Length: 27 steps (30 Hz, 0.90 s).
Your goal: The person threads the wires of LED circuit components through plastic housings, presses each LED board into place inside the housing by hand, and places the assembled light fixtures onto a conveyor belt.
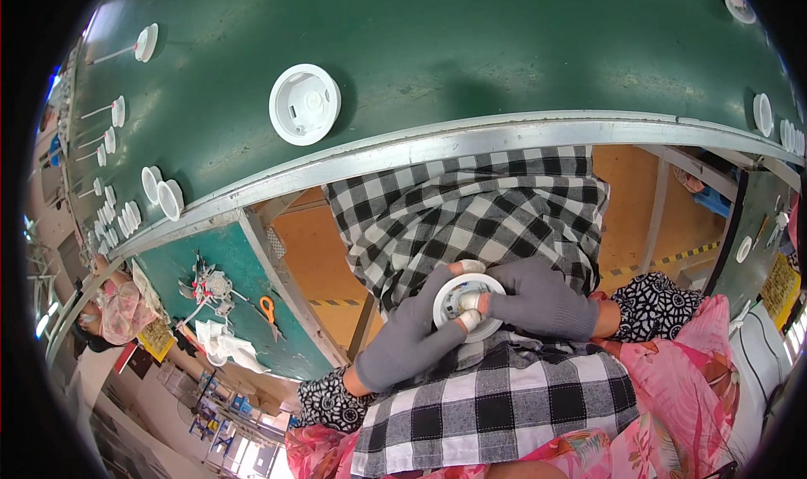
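Over my lap, in front of a black-and-white checked cloth (504,399), I hold a round white plastic housing (443,307) with both hands. My left hand (416,332), in a grey glove with white-wrapped fingertips, grips its left side, thumb over the open face. From the other side my right hand (534,301), gloved the same way, closes round the rim, and its thumb presses inside beside the left thumb. Small parts show inside the housing, but the thumbs partly cover them. Beyond the metal edge, a similar white round housing (304,105) lies open side up on the green surface.
A metal rail (403,155) edges the green work surface (504,50). Several white round housings (164,195) stand along the left. On a lower green side table lie orange-handled scissors (268,315), a bundle of metal parts (210,286) and white cloth (227,344). Another person (126,311) sits far left.
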Motion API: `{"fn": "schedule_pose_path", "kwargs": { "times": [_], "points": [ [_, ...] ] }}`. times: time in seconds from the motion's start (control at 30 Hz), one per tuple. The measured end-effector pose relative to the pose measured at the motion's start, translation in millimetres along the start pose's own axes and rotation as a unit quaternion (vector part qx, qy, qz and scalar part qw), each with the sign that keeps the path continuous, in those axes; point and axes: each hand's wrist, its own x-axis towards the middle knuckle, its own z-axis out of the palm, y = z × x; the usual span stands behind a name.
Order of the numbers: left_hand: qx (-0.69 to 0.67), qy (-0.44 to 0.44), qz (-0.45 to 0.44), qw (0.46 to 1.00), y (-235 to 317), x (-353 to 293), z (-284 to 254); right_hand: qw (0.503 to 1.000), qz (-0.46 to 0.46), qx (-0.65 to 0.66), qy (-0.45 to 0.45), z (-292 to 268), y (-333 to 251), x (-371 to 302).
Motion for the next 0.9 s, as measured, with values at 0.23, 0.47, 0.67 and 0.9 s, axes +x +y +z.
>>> {"fn": "schedule_pose_path", "kwargs": {
  "times": [0.23,0.47,0.67,0.9],
  "points": [
    [-0.183,-0.031,-0.103,0.977,3,5,-3,0.990,0.073,-0.002,-0.119,-23,-15,12],
    [-0.197,-0.045,-0.130,0.971,4,8,-4,0.990,0.042,-0.049,-0.128,-28,-18,13],
    [-0.217,-0.022,-0.129,0.967,4,7,5,0.990,0.067,-0.072,-0.106,-21,-20,14],
    [-0.248,-0.052,-0.128,0.959,-4,17,0,0.992,0.074,-0.044,-0.088,-21,-12,16]
  ]
}}
